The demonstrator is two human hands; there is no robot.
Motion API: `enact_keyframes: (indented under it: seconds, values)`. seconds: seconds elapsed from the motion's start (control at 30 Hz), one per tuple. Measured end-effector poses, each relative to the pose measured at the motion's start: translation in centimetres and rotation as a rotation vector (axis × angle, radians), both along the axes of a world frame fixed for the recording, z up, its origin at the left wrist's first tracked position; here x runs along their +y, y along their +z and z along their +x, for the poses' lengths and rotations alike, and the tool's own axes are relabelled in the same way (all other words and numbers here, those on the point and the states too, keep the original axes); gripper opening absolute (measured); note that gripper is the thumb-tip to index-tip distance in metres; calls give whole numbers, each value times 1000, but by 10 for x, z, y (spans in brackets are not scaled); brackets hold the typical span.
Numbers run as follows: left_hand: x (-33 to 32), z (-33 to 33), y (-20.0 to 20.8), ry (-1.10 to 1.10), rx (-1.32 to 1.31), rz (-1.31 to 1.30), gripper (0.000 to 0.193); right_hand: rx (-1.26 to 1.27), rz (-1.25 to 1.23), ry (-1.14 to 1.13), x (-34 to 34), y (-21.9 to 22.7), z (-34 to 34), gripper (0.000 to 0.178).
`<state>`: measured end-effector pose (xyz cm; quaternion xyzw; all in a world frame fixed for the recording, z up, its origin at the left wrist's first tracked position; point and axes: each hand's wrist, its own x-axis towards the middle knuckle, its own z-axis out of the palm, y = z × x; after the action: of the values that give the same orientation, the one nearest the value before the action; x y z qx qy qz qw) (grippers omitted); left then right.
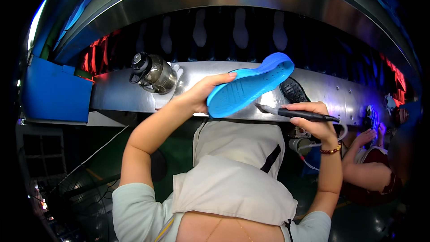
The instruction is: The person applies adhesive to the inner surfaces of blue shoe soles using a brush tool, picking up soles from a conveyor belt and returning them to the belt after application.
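Note:
A blue shoe sole [251,85] is held tilted over the metal ledge, its hollow inner side showing small holes and ridges. My left hand [207,90] grips it by the near left edge, thumb on top. In my right hand [313,118] is a black pen-shaped tool [302,114] with a brush-like tip, a pale hose or cord trailing from its back end. The tip sits just to the right of the sole's lower edge; whether they touch I cannot tell. Behind the sole, a dark sole-shaped piece [293,90] rests on the ledge.
A dark translucent bottle [154,74] with a black lid stands on the metal ledge [121,92] at left, beside a white cloth-like item. Beyond, several soles [240,29] lie in a dark band. A blue box [56,89] is far left. Another person's hand [365,138] works at right.

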<state>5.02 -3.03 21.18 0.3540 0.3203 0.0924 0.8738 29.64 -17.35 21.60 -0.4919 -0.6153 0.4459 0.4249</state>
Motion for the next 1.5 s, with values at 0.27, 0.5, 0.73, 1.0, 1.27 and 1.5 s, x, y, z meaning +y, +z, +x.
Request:
enact_keyframes:
  seconds: [0.27,0.5,0.73,1.0,1.27,1.5]
  values:
    - [-5,25,-39,120,-186,-304,54,124,129,-389,32,-35,-12,15]
    - [-20,25,-32,156,-324,-282,52,-245,438,-766,53,-57,-20,15]
    - [-5,-2,-39,204,-325,-250,46,287,-6,-201,-1,-34,-43,18]
    - [68,-94,96,442,-792,429,58,989,71,-477,4,-72,-7,21]
    - [210,-122,113,995,-1050,353,57,1023,-4,-611,7,-99,-19,23]
    - [37,-29,-101,-97,1271,1619,95,1119,-31,-705,-10,-118,-4,23]
